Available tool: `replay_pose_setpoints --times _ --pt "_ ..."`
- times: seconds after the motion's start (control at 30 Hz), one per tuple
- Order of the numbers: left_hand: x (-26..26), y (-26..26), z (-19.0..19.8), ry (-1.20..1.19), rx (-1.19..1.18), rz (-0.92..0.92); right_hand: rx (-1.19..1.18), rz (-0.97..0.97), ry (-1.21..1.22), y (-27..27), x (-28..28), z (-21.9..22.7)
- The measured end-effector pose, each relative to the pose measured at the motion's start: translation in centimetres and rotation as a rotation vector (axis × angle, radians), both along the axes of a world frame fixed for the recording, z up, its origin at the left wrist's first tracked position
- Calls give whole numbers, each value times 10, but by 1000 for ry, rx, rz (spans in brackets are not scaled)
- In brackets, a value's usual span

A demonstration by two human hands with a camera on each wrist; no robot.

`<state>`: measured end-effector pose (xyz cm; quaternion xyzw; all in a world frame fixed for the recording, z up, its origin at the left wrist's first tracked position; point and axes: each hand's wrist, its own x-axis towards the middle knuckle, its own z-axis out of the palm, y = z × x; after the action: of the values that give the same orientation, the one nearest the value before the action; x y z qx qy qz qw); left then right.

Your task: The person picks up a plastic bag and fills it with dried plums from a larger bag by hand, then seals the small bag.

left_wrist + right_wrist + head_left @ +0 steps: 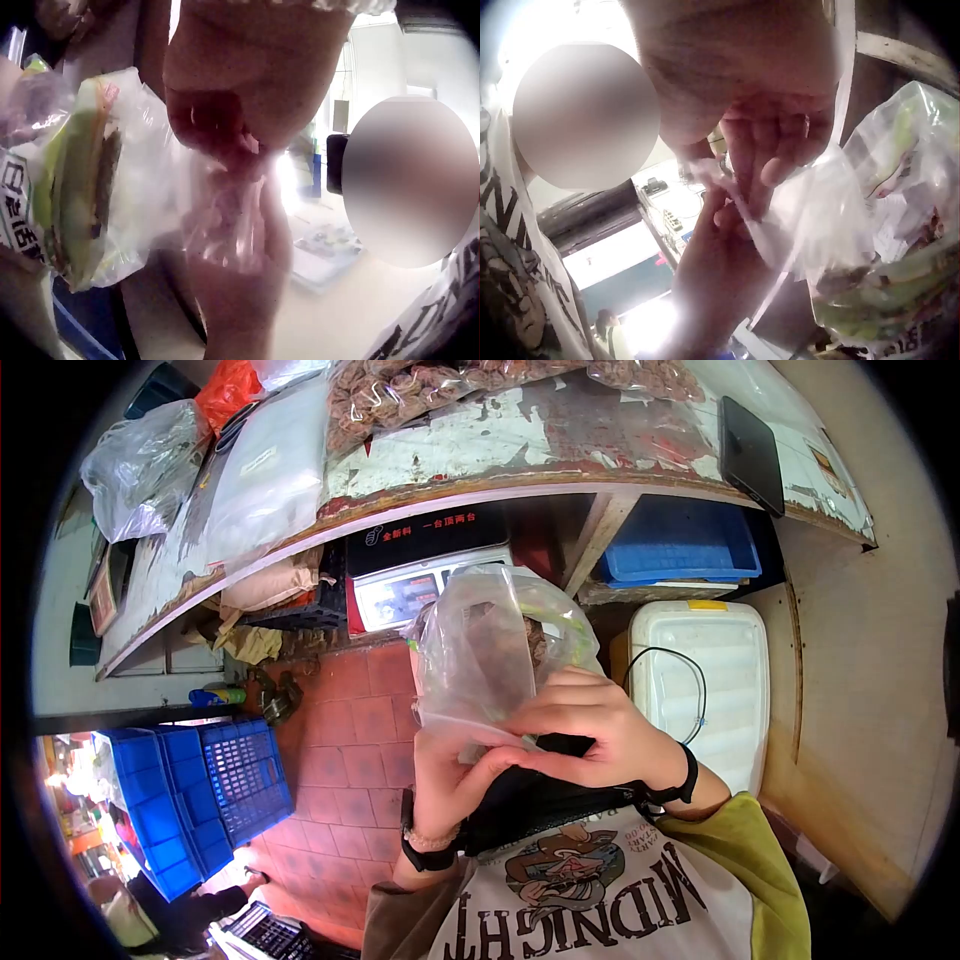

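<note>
A clear plastic bag (pixel 480 645) hangs in front of the person's chest, with brown contents and green-printed packets inside. The left hand (pixel 450 770) pinches the gathered top of the bag between thumb and fingers. From the other side the right hand (pixel 585 730) pinches the same plastic, the two thumbs meeting tip to tip. In the left wrist view a green packet (pixel 79 187) shows through the bag (pixel 142 187). Twisted plastic (pixel 761 232) runs between the hands in the right wrist view, beside the right hand (pixel 765 127).
A worn shelf (pixel 460 445) holds bags of brown goods (pixel 400 395), flat clear bags (pixel 270 470) and a dark phone (pixel 750 455). Below are a boxed appliance (pixel 430 560), a blue tray (pixel 680 545) and a white lidded bin (pixel 700 690). Blue crates (pixel 190 790) stand left; another person is lower left.
</note>
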<state>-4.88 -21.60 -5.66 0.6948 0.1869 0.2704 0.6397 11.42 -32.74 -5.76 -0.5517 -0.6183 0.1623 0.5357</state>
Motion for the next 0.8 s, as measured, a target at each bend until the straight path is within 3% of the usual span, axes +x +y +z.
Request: replay_pose_setpoints --times 0.1,0.27,0.5,0.57,0.8 --pt "-2 3 3 60 64 -74 -1 66 -6 -2 4 -2" --pt "-1 6 -2 98 397 -106 32 -64 -355 -3 0 5" --pt "-1 -1 -6 197 473 -120 58 -175 -462 1 -7 -1" --pt "2 -3 -10 193 520 -63 70 -288 -481 2 -10 -4" --pt "12 -6 -15 201 475 -61 43 -400 -492 -1 -10 -8"
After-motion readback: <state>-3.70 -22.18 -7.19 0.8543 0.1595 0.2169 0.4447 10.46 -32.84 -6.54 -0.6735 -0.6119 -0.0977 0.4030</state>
